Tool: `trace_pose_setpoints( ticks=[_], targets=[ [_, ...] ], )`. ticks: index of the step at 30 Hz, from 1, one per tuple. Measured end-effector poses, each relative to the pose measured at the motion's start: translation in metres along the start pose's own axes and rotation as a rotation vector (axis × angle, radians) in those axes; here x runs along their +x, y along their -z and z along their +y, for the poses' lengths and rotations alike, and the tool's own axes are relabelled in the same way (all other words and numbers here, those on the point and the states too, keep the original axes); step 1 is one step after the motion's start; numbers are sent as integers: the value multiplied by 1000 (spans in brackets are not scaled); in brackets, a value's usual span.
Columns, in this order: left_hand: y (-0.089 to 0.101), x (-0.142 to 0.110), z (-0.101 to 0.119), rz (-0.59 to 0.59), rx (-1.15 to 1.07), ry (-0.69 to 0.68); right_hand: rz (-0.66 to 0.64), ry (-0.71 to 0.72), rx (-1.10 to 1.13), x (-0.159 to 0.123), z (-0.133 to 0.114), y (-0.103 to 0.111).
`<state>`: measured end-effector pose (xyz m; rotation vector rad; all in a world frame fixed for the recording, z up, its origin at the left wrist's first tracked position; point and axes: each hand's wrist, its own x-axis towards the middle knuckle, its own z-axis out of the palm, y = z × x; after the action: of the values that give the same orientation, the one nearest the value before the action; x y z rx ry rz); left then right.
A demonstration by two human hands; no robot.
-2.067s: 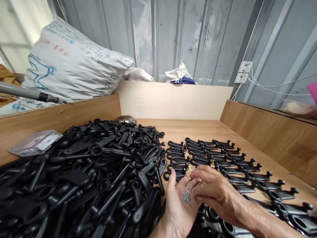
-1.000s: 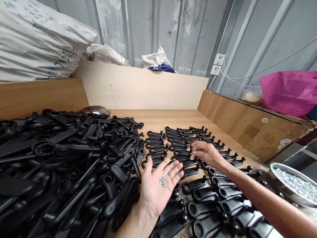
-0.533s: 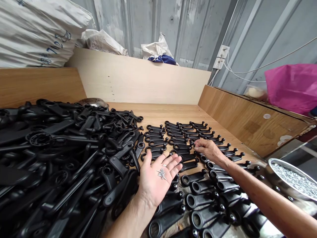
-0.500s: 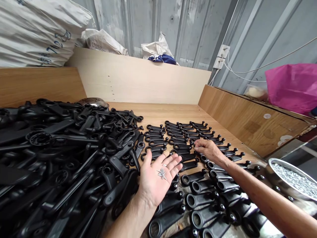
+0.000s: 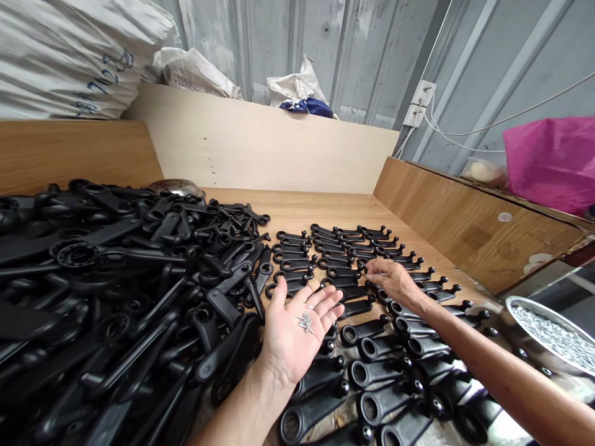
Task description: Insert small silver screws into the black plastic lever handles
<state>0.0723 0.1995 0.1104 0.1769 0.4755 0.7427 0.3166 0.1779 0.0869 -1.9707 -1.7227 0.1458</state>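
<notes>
Black plastic levers (image 5: 153,297): large loose heap left; neat rows (image 5: 339,266) laid out alongside
Left hand (image 5: 297,337): palm up, fingers apart, screws (image 5: 305,322) on palm
Right hand (image 5: 393,282): fingers together at rows, any grip hidden

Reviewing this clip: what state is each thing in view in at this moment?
Left hand: open, palm up.
Small screws: loose on the left palm.
Right hand: palm down, fingers curled over the rows.
Heap of black plastic handles: loosely piled.
Rows of black plastic handles: laid out side by side on the wooden bench.
Steel bowl of screws: full.
</notes>
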Motion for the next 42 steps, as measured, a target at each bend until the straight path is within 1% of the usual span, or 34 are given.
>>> trace_pose_setpoints(
  ticks=[7, 11, 13, 15, 17, 19, 22, 23, 25, 29, 34, 39, 42],
  targets=[
    [0, -1, 0, 7, -2, -4, -6, 6, -7, -3, -5, 0],
    [-1, -1, 0, 17, -23, 0, 17, 7, 40, -2, -4, 5],
    [-1, -1, -1, 21, -32, -1, 38, 20, 77, -3, -9, 9],
    [1, 0, -1, 11, -34, 8, 43, 68, 127, -8, -23, 12],
    [2, 1, -2, -5, -39, 23, 23, 150, 183, -16, -45, 14],
    [3, 1, -2, -46, -55, 31, -29, 281, 221, -25, -71, 13],
    [4, 1, -3, -121, -92, 54, -117, 527, 207, -37, -106, 7],
    [4, 0, -3, -138, -105, 69, -135, 584, 189, -40, -113, 4],
    [5, 0, -4, -150, -125, 96, -145, 628, 153, -42, -122, -2],
    [5, -1, -6, -184, -114, 105, -96, 638, 120, -40, -123, -9],
    [5, -3, -8, -213, -133, 144, -39, 648, 73, -37, -123, -11],
    [6, 0, -10, -257, -99, 154, -40, 686, -40, -33, -120, -12],
    [6, -1, -10, -286, -89, 150, -47, 682, -90, -32, -118, -12]
  ],
)
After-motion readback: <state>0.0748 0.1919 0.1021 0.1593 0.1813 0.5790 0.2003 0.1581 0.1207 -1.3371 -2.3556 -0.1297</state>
